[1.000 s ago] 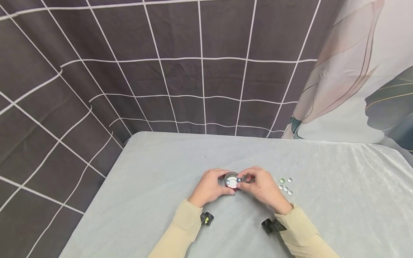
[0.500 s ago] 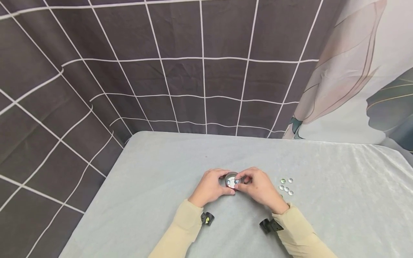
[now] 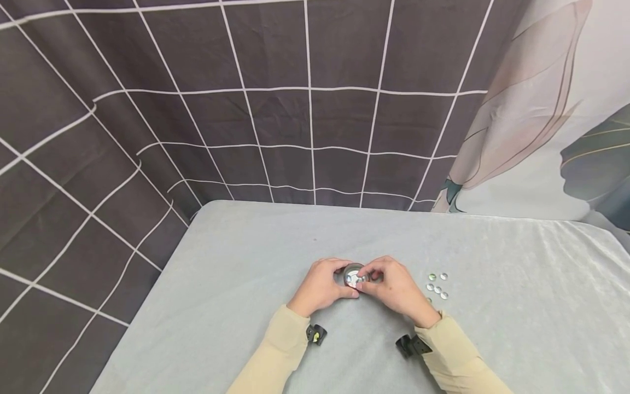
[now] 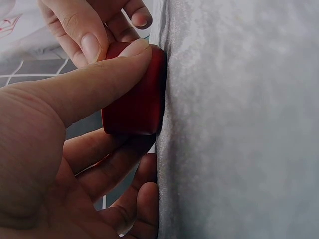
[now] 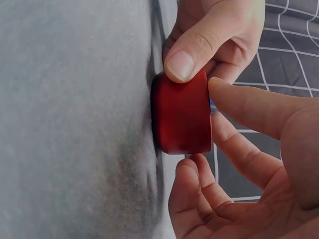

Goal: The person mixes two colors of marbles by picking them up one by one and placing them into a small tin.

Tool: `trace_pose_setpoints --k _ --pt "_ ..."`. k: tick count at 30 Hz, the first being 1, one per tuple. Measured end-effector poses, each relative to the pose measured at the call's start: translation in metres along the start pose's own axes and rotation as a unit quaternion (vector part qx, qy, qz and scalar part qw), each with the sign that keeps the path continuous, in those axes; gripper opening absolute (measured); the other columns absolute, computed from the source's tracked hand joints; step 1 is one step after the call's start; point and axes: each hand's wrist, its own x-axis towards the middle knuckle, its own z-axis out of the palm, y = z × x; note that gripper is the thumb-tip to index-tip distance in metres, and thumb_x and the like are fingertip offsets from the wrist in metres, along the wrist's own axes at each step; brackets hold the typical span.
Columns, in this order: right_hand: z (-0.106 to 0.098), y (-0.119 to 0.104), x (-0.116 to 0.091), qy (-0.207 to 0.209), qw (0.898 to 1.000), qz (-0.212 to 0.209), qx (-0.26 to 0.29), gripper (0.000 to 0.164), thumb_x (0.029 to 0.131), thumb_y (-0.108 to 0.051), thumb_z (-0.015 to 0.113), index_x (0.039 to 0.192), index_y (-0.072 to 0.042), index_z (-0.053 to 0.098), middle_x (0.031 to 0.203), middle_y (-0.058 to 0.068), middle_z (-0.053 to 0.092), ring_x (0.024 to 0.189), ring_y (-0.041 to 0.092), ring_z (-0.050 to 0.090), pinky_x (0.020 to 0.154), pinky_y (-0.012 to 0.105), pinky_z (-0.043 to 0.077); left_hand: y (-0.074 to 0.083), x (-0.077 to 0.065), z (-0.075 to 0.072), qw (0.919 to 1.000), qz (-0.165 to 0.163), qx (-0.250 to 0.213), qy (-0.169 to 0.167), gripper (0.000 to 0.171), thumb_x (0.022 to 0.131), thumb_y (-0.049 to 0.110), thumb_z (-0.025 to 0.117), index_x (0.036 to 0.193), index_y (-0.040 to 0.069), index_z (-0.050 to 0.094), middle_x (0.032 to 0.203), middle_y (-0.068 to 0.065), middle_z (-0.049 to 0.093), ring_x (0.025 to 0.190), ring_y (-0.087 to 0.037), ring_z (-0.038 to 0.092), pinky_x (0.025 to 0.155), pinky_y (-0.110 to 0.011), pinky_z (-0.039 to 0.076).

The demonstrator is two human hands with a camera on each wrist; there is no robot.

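A small metal bowl (image 3: 351, 268), shiny silver inside, stands on the table between my hands. Its outer wall shows red in the left wrist view (image 4: 133, 107). My left hand (image 3: 320, 285) grips it from the left, with the thumb on the near side and fingers round the far side. From the right, my right hand (image 3: 397, 287) reaches over the rim and pinches a small glass gem inside the opening; fingers mostly hide the gem. A bluish glass gem (image 3: 349, 278) lies in the bowl's left part. In the right wrist view a bit of blue (image 5: 212, 102) shows beside the fingertips.
Several flat clear and greenish glass gems (image 3: 437, 289) lie on the grey cloth-covered table (image 3: 236, 262), right of my right hand. A dark curtain (image 3: 275, 120) with white grid lines hangs behind and to the left; a leaf-patterned curtain (image 3: 536, 142) hangs at the right.
My right hand has shifted slightly left, and its fingertips have gone from the right rim farther into the bowl with the gem. The left hand keeps its grip on the bowl.
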Motion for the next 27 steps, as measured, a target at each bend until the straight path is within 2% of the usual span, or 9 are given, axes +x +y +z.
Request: trace_pose_setpoints --k 11,27 --pt "-0.0003 0.0005 0.0 0.004 1.0 -0.001 0.002 0.014 0.077 -0.009 0.083 0.09 -0.012 0.077 0.094 0.001 0.063 0.086 0.016 0.057 0.076 0.032 0.048 0.0004 0.0001 0.0003 1.0 0.002 0.0 0.001 0.055 0.072 0.026 0.092 0.122 0.013 0.073 0.12 -0.001 0.072 0.112 -0.022 0.062 0.099 -0.036 0.047" --pt "-0.0064 -0.0009 -0.0044 0.015 1.0 -0.019 0.005 0.015 0.078 -0.012 0.084 0.091 -0.012 0.078 0.094 0.001 0.064 0.086 0.018 0.057 0.075 0.031 0.049 0.0009 -0.0005 -0.0007 1.0 -0.003 -0.005 0.002 0.056 0.072 0.026 0.092 0.123 0.012 0.073 0.121 -0.002 0.071 0.115 -0.023 0.062 0.103 -0.039 0.046"
